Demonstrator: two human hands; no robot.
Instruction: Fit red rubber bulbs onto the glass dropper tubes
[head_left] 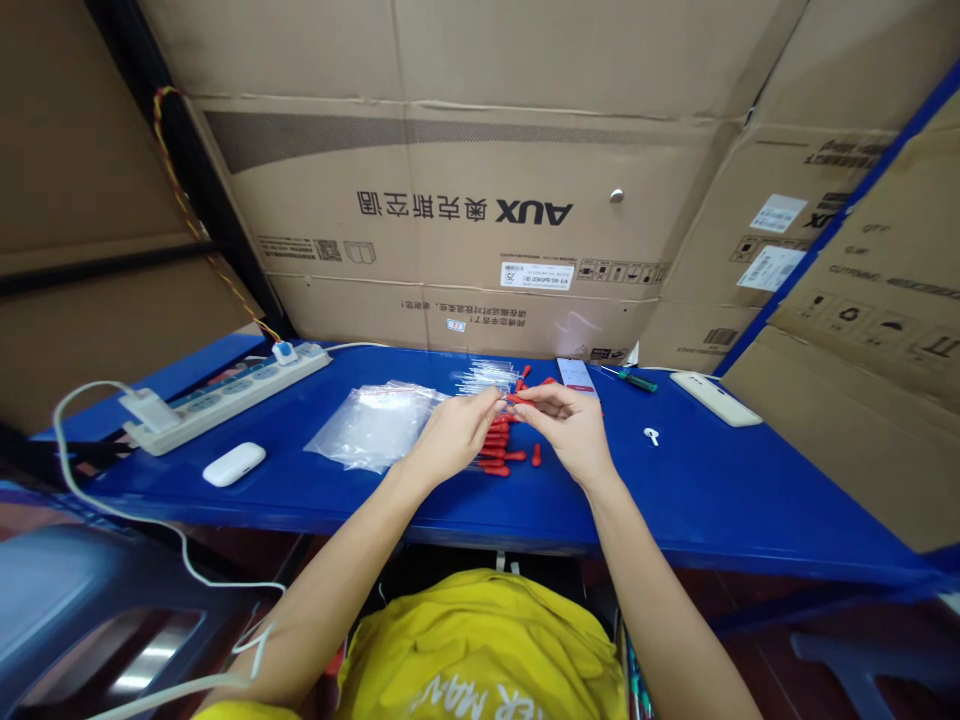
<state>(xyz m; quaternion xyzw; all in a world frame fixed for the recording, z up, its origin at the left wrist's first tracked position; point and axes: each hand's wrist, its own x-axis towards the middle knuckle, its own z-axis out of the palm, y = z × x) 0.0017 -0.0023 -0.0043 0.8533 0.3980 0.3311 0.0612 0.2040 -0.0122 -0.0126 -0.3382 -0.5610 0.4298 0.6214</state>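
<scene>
In front of me, over the middle of the table, my two hands meet fingertip to fingertip. My right hand [568, 425] pinches a red rubber dropper bulb [519, 399]. My left hand [459, 432] is closed at the bulb's left end, on what looks like a thin clear dropper tube, mostly hidden by the fingers. Behind the hands lies a pile of clear tubes [484, 376]. Below them, droppers with red bulbs [495, 462] lie in a row, partly covered by my left hand. One loose red bulb [536, 455] stands apart on the right.
Clear plastic bags [375, 425] lie left of my hands on the blue table [697, 490]. Farther left are a power strip [232, 395] and a white earbud case [235, 464]. A phone [576, 377], a screwdriver [637, 380], an earbud [651, 436] and a pale phone [716, 398] lie right. Cardboard [450, 150] walls the back.
</scene>
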